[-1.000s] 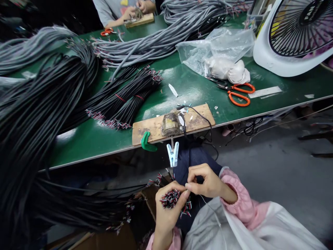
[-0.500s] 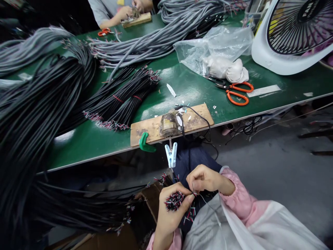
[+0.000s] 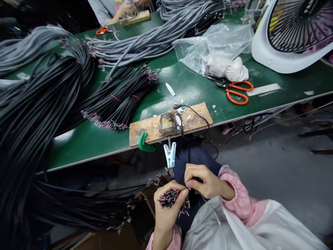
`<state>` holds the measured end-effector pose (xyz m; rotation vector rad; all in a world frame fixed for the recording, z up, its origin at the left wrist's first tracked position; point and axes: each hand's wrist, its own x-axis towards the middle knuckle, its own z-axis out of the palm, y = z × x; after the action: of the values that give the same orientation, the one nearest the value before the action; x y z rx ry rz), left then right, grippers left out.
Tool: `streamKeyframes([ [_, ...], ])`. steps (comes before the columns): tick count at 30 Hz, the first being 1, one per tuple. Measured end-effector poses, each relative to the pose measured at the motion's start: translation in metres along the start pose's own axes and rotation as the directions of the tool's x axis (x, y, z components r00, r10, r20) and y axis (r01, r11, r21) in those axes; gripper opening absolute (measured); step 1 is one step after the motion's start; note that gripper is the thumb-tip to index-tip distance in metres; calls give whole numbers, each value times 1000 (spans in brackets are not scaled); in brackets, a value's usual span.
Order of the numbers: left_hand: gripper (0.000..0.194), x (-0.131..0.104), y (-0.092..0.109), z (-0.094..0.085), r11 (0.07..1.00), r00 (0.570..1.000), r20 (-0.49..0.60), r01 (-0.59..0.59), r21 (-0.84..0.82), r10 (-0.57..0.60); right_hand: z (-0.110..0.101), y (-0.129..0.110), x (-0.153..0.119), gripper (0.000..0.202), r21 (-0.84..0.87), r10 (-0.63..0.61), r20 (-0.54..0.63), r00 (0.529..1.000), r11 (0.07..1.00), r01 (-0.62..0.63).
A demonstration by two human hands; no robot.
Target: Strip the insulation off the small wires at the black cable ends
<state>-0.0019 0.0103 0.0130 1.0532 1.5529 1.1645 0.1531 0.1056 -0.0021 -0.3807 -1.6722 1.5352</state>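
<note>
My left hand (image 3: 166, 208) is closed round a bundle of black cables (image 3: 169, 198) whose stripped red, white and black wire ends show in its grip. Its thumb and forefinger pinch a single cable end. Right beside that, my right hand (image 3: 203, 180) is closed, its fingertips pinched at the same wire ends, touching the left fingertips. A thin pale wire (image 3: 212, 206) trails from there over my lap. Just above the hands, a light blue clip (image 3: 170, 154) hangs at the table edge below a wooden board (image 3: 145, 130) with a taped lump.
On the green table (image 3: 153, 100) lie black cable bundles (image 3: 119, 95), grey cables (image 3: 145, 41), orange-handled scissors (image 3: 238, 92), a plastic bag (image 3: 192, 48) and a white fan (image 3: 270, 59). A green clamp (image 3: 144, 142) grips the board. Another person's hand (image 3: 125, 8) is across the table.
Both my hands have shifted slightly left, still pinching together. More of the cable ends behind my left hand now show. The other person's hands have moved up slightly.
</note>
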Motion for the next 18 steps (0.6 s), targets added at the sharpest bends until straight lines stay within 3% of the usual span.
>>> streamKeyframes([
  [10,17,-1,0,1,999,999,-35,-12,-52,10,3,0,-3,34,16,22,-4,1000,1000,-22],
  [15,17,-2,1,-1,997,999,-43,-21,-78,18,7,7,-7,31,175,132,-104,986,978,-113],
  [18,16,-2,2,-1,997,999,-32,-34,-72,32,6,8,-6,37,139,185,-69,980,975,-174],
])
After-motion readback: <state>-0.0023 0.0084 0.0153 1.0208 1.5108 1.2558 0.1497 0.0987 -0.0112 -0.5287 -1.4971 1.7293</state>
